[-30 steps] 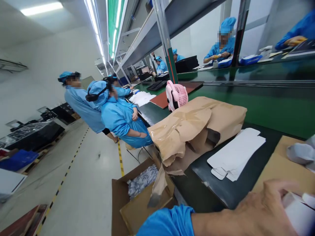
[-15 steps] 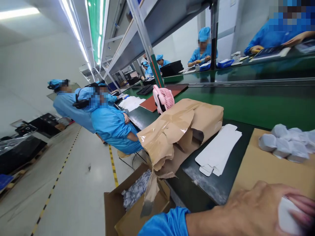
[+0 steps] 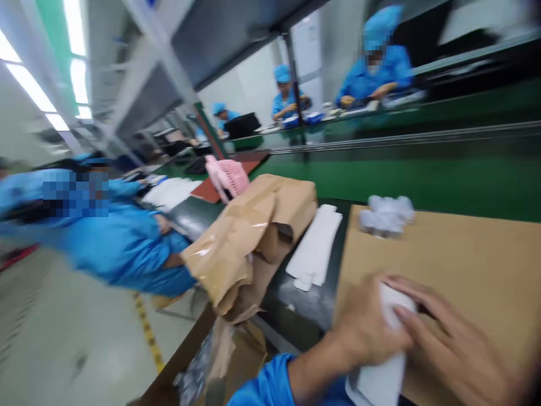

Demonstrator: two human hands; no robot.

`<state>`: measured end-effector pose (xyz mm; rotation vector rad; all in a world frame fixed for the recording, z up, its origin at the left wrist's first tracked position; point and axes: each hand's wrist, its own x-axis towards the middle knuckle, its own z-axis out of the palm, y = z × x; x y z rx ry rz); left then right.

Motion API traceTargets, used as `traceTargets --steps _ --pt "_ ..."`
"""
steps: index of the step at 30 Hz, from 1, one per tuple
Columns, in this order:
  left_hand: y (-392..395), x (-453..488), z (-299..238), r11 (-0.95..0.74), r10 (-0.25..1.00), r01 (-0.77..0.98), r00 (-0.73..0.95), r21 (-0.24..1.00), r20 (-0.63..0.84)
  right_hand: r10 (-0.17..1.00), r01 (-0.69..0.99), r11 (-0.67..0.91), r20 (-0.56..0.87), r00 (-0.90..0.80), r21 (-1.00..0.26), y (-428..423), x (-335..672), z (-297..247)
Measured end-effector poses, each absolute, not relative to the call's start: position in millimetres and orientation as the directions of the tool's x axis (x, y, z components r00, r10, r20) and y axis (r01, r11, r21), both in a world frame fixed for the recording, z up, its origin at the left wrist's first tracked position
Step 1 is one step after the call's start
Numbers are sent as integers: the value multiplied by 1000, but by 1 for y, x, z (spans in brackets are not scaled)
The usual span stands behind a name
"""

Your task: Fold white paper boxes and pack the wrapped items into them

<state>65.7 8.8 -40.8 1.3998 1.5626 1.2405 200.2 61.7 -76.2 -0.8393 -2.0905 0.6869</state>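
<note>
Green bench [image 3: 422,175] runs across, w/ a big cardboard sheet [image 3: 465,254] on the near side. Torn brown paper parcel [image 3: 249,225] to its left; open carton [image 3: 245,352] below the bench edge, grey pcs inside, blurred. Btwn parcel & sheet: flat white cartons [image 3: 316,245], not opened out. L hand [image 3: 367,327] is wrapped round the white box [image 3: 382,378], over the sheet's near edge; R hand [image 3: 456,344] has thumb & fingers closed on its upper end. Progress, my read: this one's prob. mostly formed, but can't tell if the end is shut or anything's inside (blur + fingers). Left undone: flat ones unfolded, plus small wrapped pcs [image 3: 386,214] clustered at sheet's far L corner, unboxed.
</note>
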Motion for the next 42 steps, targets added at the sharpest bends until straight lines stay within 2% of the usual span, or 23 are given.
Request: traceTargets --steps 2,4,5,7,9,10,11,12,13,14,15,17,19,23,26,30,33,36,42 --pt "14 65 -47 -12 902 155 -424 988 77 856 316 408 239 -458 -857 51 201 -66" --pt "24 60 -55 -17 814 -25 -581 1000 -1 847 338 291 76 -526 -895 39 201 -61" --pt "29 57 -60 -27 798 -65 -602 997 -18 825 349 267 26 -565 -898 36 201 -59" --pt "35 48 -66 -52 797 -47 -604 998 13 789 354 229 -40 -613 -907 35 206 -53" --pt "32 37 -70 -89 802 107 -582 990 135 745 319 182 -82 -662 -930 45 217 -45" --pt "28 32 -71 -118 825 259 -512 959 240 692 307 164 -112 -713 -938 55 224 -40" --pt "24 28 -71 -164 865 440 -366 883 343 604 307 175 -144 -784 -935 68 231 -34" --pt "19 25 -72 -235 904 617 -146 751 402 515 332 240 -171 -840 -912 84 236 -28" --pt "16 24 -73 -325 919 743 102 585 381 460 377 342 -197 -866 -861 102 239 -23" --pt "13 25 -74 -410 906 800 303 438 295 461 437 454 -215 -861 -776 121 239 -17" --pt "13 27 -76 -463 886 814 418 350 200 518 509 548 -209 -830 -664 142 236 -13" --pt "15 33 -78 -479 877 836 471 268 95 693 654 586 -121 -710 -478 184 222 -6" --pt "20 39 -81 -450 892 860 442 241 90 795 735 540 -37 -605 -409 222 202 -5" --pt "24 42 -85 -424 905 886 408 189 121 843 799 507 -10 -538 -323 268 166 -18" --pt "23 42 -89 -423 903 892 401 158 151 858 825 492 -6 -513 -277 278 162 -29" --pt "21 44 -94 -410 903 903 382 127 197 868 838 496 109 -485 -227 264 194 -38" --pt "21 44 -95 -401 901 910 371 107 224 824 798 566 165 -542 -205 235 232 -46" --pt "20 43 -96 -405 899 909 375 102 227 782 750 622 148 -605 -226 207 271 -57" --pt "20 36 -100 -434 892 890 402 140 209 903 855 430 129 -410 -289 202 322 -58"
